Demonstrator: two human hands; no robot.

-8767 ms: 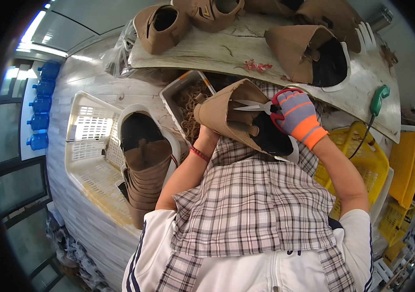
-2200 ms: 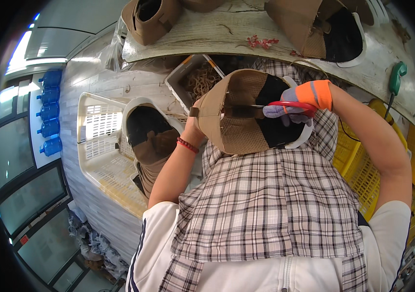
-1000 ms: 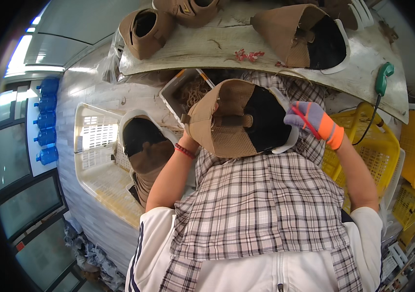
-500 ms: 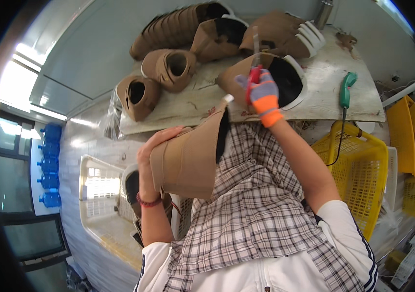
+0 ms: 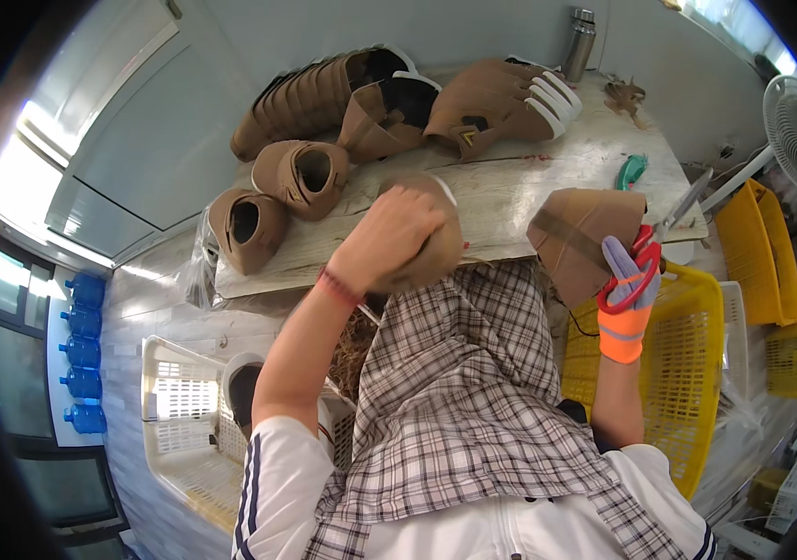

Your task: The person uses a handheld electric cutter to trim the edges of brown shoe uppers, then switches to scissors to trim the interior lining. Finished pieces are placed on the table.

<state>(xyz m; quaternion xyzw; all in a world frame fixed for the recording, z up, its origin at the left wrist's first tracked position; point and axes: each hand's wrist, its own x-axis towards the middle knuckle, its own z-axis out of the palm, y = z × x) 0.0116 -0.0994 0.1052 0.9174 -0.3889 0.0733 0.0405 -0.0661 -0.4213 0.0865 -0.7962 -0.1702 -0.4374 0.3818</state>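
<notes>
1. Curling over the first brown shoe upper (image 5: 442, 245), the bare left hand (image 5: 389, 233) keeps its fingers bent and close together; its thumb is hidden.
2. This first upper is at the near edge of the table (image 5: 501, 207), blurred, so I cannot tell if it touches the wood.
3. The gloved right hand (image 5: 636, 297) has its fingers wrapped at the red handles of the scissors (image 5: 645, 239), whose blades point up and outward to the right.
4. A second brown upper (image 5: 574, 245) is just beside this hand, against a gloved finger; how firmly it is pinched I cannot tell. It reaches below the table edge.
5. Farther on the table, two uppers with round openings stand at left; behind them lies a long nested row (image 5: 300, 117).
6. A green tool (image 5: 632, 172) lies at right, and a metal bottle (image 5: 580, 45) stands at the back.
7. Below the table are a yellow basket (image 5: 711, 373) at right and a white basket (image 5: 157, 411) at left.
</notes>
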